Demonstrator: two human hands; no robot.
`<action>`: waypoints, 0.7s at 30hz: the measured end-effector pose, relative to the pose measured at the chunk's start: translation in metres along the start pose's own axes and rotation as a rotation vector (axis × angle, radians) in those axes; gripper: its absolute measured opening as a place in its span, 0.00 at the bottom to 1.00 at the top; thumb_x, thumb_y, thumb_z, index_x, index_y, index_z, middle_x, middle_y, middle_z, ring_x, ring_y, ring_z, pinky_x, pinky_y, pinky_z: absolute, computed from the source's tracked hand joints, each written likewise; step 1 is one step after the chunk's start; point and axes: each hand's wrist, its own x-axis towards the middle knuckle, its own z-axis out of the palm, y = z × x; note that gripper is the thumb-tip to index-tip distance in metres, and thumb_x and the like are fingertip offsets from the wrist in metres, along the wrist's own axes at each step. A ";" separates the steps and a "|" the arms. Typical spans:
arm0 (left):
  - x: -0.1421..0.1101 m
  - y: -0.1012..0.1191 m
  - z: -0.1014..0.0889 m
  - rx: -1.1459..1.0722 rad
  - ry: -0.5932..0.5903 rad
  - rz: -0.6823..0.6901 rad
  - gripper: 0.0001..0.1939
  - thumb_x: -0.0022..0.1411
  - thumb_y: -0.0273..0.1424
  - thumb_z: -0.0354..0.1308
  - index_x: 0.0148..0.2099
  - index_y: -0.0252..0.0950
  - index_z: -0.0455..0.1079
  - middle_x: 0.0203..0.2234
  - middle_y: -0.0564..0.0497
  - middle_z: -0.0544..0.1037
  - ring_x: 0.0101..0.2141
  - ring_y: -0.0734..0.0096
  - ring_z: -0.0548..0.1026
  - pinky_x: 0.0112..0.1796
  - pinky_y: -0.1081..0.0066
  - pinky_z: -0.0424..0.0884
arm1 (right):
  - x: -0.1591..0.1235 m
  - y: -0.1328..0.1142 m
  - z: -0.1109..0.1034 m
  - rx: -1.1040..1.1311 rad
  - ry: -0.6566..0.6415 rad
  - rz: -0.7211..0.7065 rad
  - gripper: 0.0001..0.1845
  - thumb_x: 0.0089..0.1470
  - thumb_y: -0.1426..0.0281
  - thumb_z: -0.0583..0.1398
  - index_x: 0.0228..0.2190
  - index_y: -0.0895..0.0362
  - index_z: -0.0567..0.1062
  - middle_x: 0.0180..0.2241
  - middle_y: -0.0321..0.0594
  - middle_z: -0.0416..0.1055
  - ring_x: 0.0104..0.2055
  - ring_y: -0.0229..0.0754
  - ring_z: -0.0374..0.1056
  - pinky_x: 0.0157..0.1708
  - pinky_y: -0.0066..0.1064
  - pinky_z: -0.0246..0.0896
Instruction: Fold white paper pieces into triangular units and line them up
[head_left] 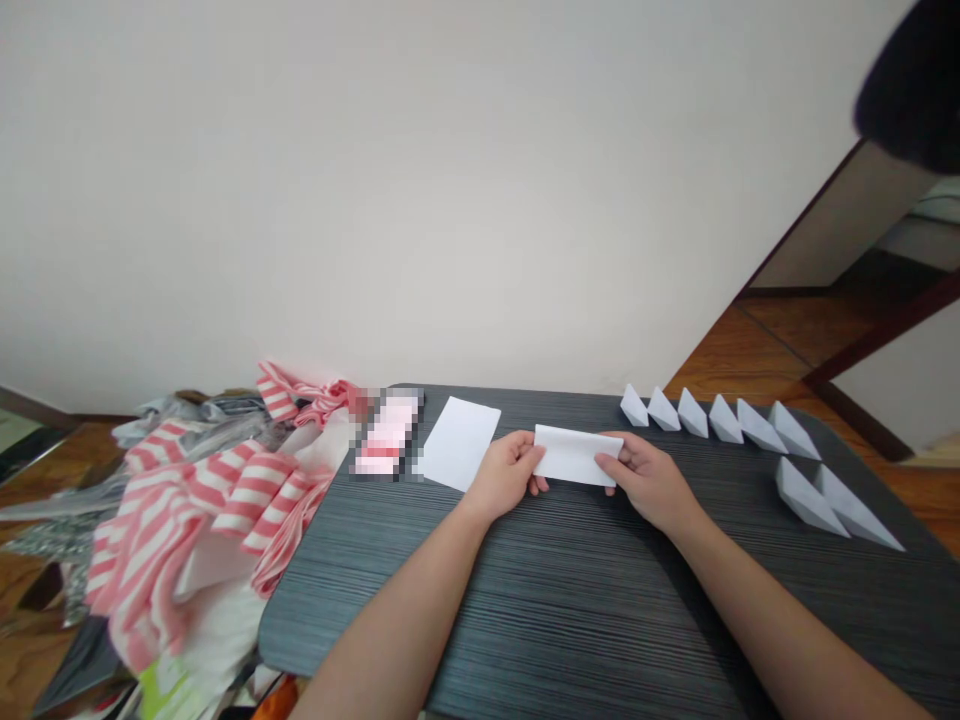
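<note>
A white sheet of paper [576, 457], folded into a wide rectangle, is held up over the dark table. My left hand [506, 472] pinches its left edge, thumb in front and fingers behind. On the opposite edge, my right hand [645, 475] grips it the same way. Flat on the table, just left of my left hand, lies a plain white sheet [459, 440]. Beyond my right hand, several folded white paper boats [694, 413] stand in a row, and a pair of larger paper boats [814, 500] sits nearer to me.
The dark wood-grained table [555, 600] stands against a pale wall [465, 200]. A blurred-out phone-like object [388, 432] lies at its back left. Left of the table is a heap of red-and-white striped cloth [195, 510] and plastic bags. A dark rounded shape [915, 90] blocks the top right.
</note>
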 end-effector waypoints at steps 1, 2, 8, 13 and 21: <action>0.000 0.001 0.000 -0.003 -0.004 -0.002 0.18 0.61 0.40 0.48 0.44 0.31 0.65 0.18 0.52 0.72 0.17 0.78 0.67 0.20 0.78 0.62 | 0.000 0.000 0.000 0.001 0.006 -0.005 0.17 0.51 0.64 0.60 0.42 0.57 0.67 0.27 0.38 0.70 0.23 0.37 0.64 0.18 0.27 0.62; 0.000 0.001 0.000 -0.004 -0.012 -0.006 0.18 0.61 0.40 0.48 0.44 0.32 0.65 0.18 0.52 0.72 0.17 0.78 0.67 0.20 0.78 0.62 | 0.000 0.000 0.000 0.001 0.009 -0.009 0.17 0.51 0.64 0.60 0.42 0.57 0.67 0.27 0.38 0.70 0.23 0.37 0.64 0.18 0.27 0.62; 0.001 -0.002 0.000 0.020 -0.016 -0.031 0.16 0.61 0.40 0.48 0.40 0.31 0.66 0.18 0.51 0.72 0.17 0.78 0.67 0.20 0.78 0.62 | 0.001 0.000 0.002 0.007 0.005 -0.012 0.17 0.51 0.64 0.60 0.42 0.57 0.67 0.27 0.38 0.70 0.23 0.37 0.64 0.18 0.27 0.62; 0.001 -0.003 -0.001 0.036 0.005 -0.023 0.16 0.61 0.40 0.47 0.39 0.32 0.66 0.17 0.52 0.72 0.17 0.78 0.66 0.20 0.78 0.62 | 0.001 0.001 0.001 -0.007 -0.014 0.004 0.17 0.50 0.64 0.59 0.42 0.57 0.67 0.27 0.37 0.70 0.23 0.37 0.64 0.19 0.28 0.62; -0.001 -0.006 0.003 0.144 0.003 -0.011 0.15 0.61 0.40 0.48 0.38 0.33 0.67 0.16 0.53 0.71 0.16 0.78 0.66 0.20 0.78 0.62 | 0.000 -0.008 -0.005 -0.251 0.022 -0.056 0.16 0.52 0.63 0.57 0.41 0.57 0.72 0.34 0.41 0.74 0.32 0.42 0.68 0.31 0.31 0.61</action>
